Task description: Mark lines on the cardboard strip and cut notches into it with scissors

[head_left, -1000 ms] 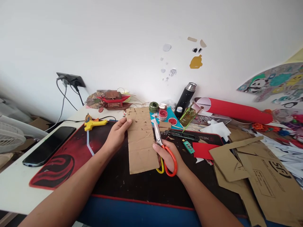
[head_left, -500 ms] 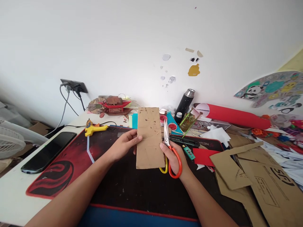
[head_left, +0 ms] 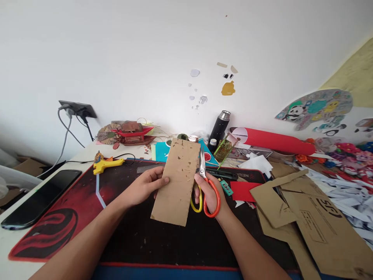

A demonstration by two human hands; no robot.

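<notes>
While the left hand [head_left: 148,186] holds cardboard [head_left: 178,184], a round lid [head_left: 210,157] contains red paint [head_left: 206,156].

A head-worn camera looks forward and down across the nearby desk mat [head_left: 163,245] toward the white wall [head_left: 131,50].

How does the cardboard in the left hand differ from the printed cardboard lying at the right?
The held cardboard is up in the left hand; the printed cardboard lies at the right. The held cardboard is a narrow rectangle; the printed cardboard looks broader. The held cardboard shows small dark patches; the printed cardboard carries black lettering. Both are brown.
</notes>
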